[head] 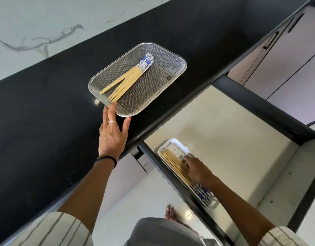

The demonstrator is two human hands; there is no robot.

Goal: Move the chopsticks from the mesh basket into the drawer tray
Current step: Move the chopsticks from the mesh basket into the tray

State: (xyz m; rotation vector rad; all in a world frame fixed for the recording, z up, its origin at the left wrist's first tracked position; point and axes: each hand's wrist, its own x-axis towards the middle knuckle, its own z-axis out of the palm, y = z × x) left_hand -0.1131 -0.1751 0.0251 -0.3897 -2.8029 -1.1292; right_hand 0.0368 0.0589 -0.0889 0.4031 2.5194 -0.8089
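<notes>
Head view | left hand [112, 137] straight-fingered, touching mesh basket [178, 58] rim | right hand [197, 169] curled on tray chopsticks [174, 164]

The mesh basket [137, 79] is open on top; chopsticks [128, 78] fill its 9 o'clock half, leaving the 3 o'clock half of the floor bare. The left hand [113, 132] blocks its 6 o'clock rim. Bare bench [46, 112] lies wide toward 9 o'clock. In the drawer [224, 139], the tray [172, 144] hugs the 8 o'clock wall under the right hand [197, 168]; the liner toward 2 o'clock lies free.
</notes>
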